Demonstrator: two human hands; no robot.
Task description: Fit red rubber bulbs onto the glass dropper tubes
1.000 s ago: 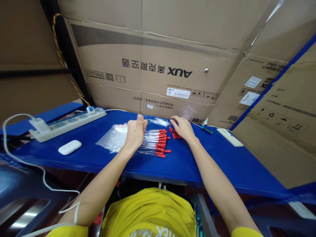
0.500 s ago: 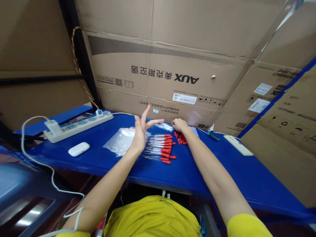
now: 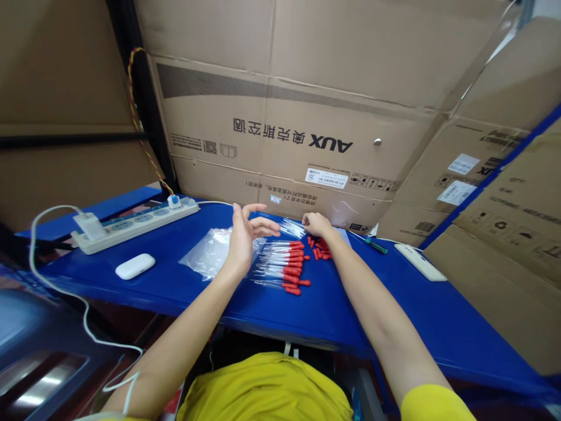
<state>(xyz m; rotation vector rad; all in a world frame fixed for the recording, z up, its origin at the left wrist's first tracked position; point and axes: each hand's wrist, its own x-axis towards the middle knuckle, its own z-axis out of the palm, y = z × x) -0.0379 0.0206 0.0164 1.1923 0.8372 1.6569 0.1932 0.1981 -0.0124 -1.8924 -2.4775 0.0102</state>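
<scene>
My left hand (image 3: 242, 237) is raised over the right side of a clear plastic bag (image 3: 205, 252), its fingers stretched forward and the thumb apart; I see nothing in it. My right hand (image 3: 318, 225) reaches to the back of the table with its fingers closed together, between a bundle of thin glass tubes (image 3: 292, 228) and a pile of loose red rubber bulbs (image 3: 323, 252). Whatever those fingers hold is hidden. In front lie several glass droppers with red bulbs (image 3: 283, 266), in a row with the bulbs pointing right.
A white power strip (image 3: 135, 225) with plugs and a white case (image 3: 135, 266) lie on the left of the blue table (image 3: 394, 316). To the right are a green-handled screwdriver (image 3: 377, 247) and a white phone-like slab (image 3: 419, 262). Cardboard (image 3: 210, 175) walls the back.
My left hand has drawn slightly left, its spread fingers coming closer together and bending forward. My right hand stays at nearly the same spot by the tubes. The view has shifted slightly.
</scene>
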